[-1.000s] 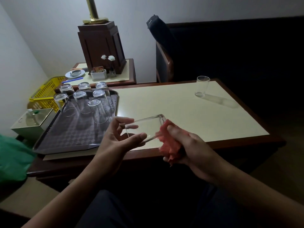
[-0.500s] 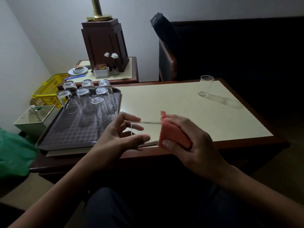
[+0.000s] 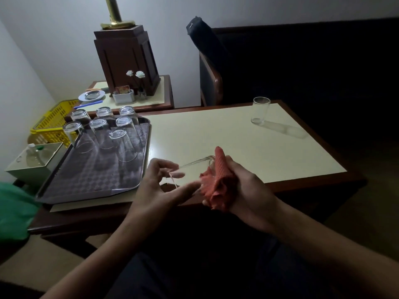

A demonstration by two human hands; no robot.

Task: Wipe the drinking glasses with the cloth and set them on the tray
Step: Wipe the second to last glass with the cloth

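While both forearms reach in from the lower edge of the view and meet over the near edge of the bench, the two hands work on one drinking glass held sideways between them, just above the bench top. The left hand has its palm turned toward the right, thumb stretched out beneath the glass and fingers curled over its left end, so that it pinches the glass there. That end is blurred, and I cannot tell whether it is the rim or the base. The right hand is closed round a red cloth, wrist bent inward; the cloth is bunched in the palm and wraps the right end of the glass, with one fold poking up above the knuckles and loose cloth hanging below.

To the left lies the grey tray, one corner overhanging the bench edge. Seven upturned glasses stand clustered on its far half, close together. A lone glass stands upright near the far right corner of the bench, well apart from the hands and the tray.

Behind the tray stand a yellow basket and a side table that carries a dark wooden lamp base.
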